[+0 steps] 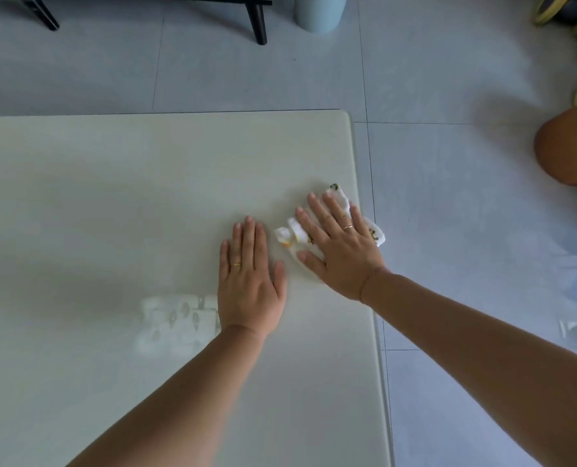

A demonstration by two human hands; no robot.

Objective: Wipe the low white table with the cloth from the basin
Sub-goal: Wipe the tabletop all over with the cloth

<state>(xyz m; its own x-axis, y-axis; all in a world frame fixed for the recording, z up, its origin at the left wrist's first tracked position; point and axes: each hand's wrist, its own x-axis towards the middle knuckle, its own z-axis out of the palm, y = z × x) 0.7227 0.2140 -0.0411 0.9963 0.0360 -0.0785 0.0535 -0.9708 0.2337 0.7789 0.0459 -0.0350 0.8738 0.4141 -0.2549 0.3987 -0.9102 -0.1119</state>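
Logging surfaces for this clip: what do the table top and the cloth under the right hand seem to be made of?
Table top: smooth, glossy cream-white, perhaps glass or laminate; it mirrors a pale reflection. Cloth: soft white fabric with yellow and dark print; it bunches under the right hand.

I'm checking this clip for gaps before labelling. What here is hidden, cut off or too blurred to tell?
Head view:
Cloth: mostly hidden under the right hand; its print is unreadable.
Table: cut off by the left and bottom edges.
Orange thing: cut off by the right edge; unidentifiable.
Pale patch beside the left hand: blurred; mark or reflection, unclear.
Basin: none can be picked out.
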